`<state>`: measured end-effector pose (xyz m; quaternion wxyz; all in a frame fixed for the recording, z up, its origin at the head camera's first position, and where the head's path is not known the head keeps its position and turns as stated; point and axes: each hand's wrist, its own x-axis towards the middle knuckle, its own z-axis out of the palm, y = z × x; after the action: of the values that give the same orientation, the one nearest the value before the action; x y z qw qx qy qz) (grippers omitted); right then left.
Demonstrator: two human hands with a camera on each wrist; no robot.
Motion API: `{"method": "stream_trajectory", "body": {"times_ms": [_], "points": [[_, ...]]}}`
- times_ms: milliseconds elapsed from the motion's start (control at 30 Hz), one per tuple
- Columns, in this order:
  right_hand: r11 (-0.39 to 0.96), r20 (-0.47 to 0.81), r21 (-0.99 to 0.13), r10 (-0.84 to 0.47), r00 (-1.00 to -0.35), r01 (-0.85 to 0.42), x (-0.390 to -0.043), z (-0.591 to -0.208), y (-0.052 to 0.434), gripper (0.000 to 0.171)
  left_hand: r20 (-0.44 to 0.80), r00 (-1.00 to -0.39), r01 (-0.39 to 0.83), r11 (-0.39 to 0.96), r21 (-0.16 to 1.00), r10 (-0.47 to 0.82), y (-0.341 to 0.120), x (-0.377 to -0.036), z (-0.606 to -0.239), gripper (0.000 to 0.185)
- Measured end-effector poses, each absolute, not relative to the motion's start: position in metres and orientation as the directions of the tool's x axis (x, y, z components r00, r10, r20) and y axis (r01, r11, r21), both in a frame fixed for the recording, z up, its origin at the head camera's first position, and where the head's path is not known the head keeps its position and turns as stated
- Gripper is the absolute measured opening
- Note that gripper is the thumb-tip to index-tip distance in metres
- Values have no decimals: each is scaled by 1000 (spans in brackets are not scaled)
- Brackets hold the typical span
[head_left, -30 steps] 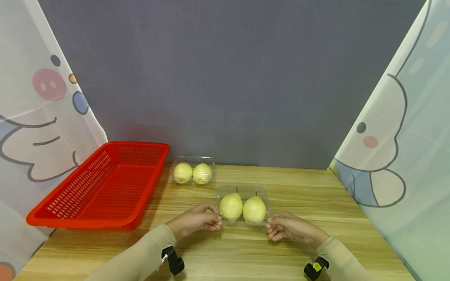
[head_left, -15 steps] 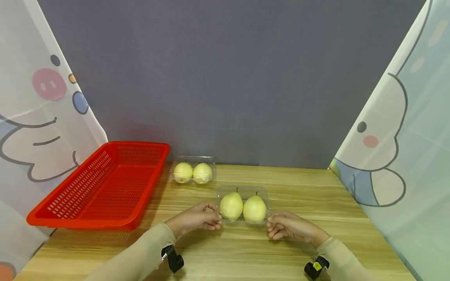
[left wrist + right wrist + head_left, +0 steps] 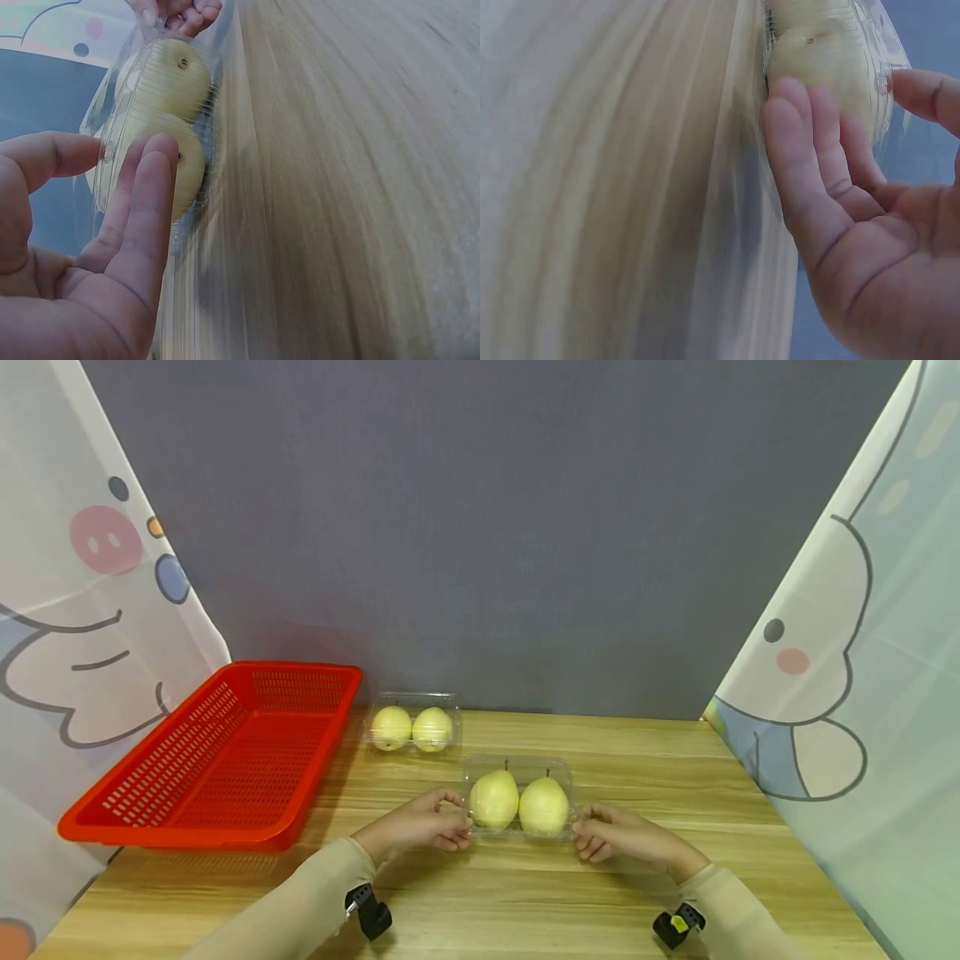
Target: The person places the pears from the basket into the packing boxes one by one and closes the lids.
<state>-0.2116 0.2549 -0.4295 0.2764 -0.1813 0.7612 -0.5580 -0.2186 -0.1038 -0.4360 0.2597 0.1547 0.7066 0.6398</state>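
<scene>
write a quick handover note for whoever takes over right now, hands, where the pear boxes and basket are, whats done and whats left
Left hand: grips the left end of the near pear box.
Right hand: grips its right end.
Near pear box: clear, lid shut, two pears inside, at the table's front middle.
Far pear box: two pears, at the back beside the red basket.
Done: nothing lies in the basket yet.
Left: probably both boxes go into it, near one first.

Red perforated plastic basket [image 3: 217, 760] sits at left of frame on wooden table [image 3: 675, 777]. Second clear clamshell box [image 3: 412, 723] holding two yellow pears stands at centre, just right of the basket's far corner.
</scene>
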Motion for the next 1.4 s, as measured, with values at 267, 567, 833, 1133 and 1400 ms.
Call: {"method": "stream_trajectory", "body": {"times_ms": [267,567,833,1133,1400], "points": [[414,-121,-905,-467,-876,-96,-210,-425,256,72,-169,-820,-100,153,983,547,-104,-217,-434,49],[447,-27,-873,-443,-896,-194,-207,-422,253,72,-98,-866,73,318,945,490,-105,-214,-428,73],[454,12,-860,-438,-899,-232,-201,-417,249,74,76,-878,330,481,812,473,-105,-216,-426,74],[490,124,-793,-450,-884,-361,-200,-418,245,72,112,-861,417,565,712,495,-100,-210,-420,82],[560,285,-645,-455,-844,-520,-199,-420,237,67,143,-836,480,579,659,530,-93,-206,-416,88]]}}
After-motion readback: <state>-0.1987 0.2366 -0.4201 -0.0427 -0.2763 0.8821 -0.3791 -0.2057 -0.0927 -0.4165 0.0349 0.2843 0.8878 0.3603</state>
